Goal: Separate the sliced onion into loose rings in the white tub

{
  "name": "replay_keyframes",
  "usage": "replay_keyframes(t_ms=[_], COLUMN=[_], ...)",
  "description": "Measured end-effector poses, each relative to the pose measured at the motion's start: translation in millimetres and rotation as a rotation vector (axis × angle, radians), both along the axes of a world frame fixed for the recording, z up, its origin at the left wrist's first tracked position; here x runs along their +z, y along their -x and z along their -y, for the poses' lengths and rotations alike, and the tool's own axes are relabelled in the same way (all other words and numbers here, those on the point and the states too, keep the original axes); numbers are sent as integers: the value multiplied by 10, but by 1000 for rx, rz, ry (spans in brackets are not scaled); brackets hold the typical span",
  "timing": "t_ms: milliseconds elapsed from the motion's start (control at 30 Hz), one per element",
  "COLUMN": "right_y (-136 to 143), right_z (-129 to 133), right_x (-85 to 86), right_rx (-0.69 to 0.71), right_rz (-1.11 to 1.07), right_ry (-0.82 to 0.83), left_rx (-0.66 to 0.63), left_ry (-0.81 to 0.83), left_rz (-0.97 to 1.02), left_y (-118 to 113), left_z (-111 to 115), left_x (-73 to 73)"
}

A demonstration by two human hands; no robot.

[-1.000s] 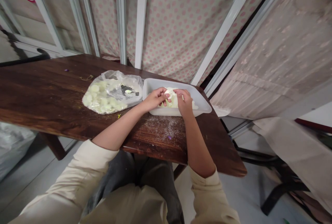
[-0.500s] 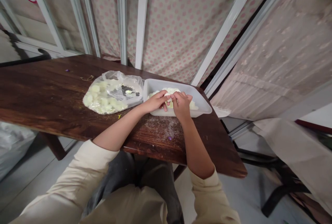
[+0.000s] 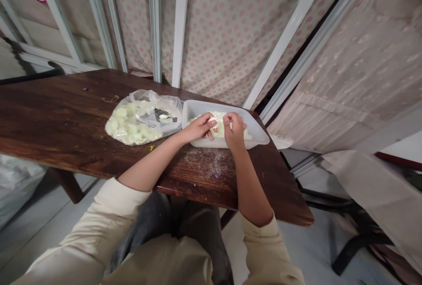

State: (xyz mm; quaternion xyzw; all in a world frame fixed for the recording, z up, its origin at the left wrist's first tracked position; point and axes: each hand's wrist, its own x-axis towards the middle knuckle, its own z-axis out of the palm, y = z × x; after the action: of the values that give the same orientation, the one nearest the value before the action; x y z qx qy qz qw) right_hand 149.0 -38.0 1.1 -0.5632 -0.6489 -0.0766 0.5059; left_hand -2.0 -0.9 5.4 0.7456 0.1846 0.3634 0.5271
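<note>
Over a white plastic bin point(image 3: 259, 134), my left hand point(image 3: 200, 127) is closed with thumb and fingers on a small whitish piece point(image 3: 213, 122). My right hand point(image 3: 234, 130) is a short distance to the right, its thumb and index finger pinched together. What they hold, if anything, is too small to make out. Pale yellow-green pieces point(image 3: 219, 131) lie heaped in the bin beneath both hands. Left of the bin and close against it, a clear plastic bag point(image 3: 150, 96) lies on its side with many similar pale round pieces point(image 3: 127, 122) inside.
The dark wooden table point(image 3: 82, 140) has white specks point(image 3: 204, 162) scattered in front of the bin. A purple bit point(image 3: 216, 175) and a yellow bit point(image 3: 152, 147) lie near its front edge. Behind stand framed panels with a pink-dotted curtain point(image 3: 227, 34). A clear bag point(image 3: 18, 184) stands at lower left.
My right hand has moved slightly right, away from my left hand, so the fingers no longer meet. My left hand stays nearly in place with the whitish piece.
</note>
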Motion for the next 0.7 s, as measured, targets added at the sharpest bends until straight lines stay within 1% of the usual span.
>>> replay_keyframes(t_ms=[100,133,167,200,267,400,467,567,700], right_y=[73,86,93,94,85,79,91,118,141], right_z=[14,13,9,4,-9,-16,-5,24,54], right_x=[13,11,7,0,-19,-50,-52,-41,-28], right_rx=[305,365,393,387,292,6,-91,-169,-155], right_rz=[-81,-135,-179,-198,-136,158,268,363,393], right_ry=[100,128,143,145,107,-3,-18,-22,-34], left_rx=[-10,-16,-21,-26,-28,-1,14,51,90], left_ry=[-10,-11,-9,-8,-10,-19,-22,-13,27], left_rz=[-1,-1,-3,-6,-14,-31,-46,-64,-62], left_y=[7,9,10,11,7,-7,-13,-19,-21], left_z=[2,6,11,15,18,-1,-11,-10,14], left_x=[2,5,9,12,14,-7,-22,-27,0])
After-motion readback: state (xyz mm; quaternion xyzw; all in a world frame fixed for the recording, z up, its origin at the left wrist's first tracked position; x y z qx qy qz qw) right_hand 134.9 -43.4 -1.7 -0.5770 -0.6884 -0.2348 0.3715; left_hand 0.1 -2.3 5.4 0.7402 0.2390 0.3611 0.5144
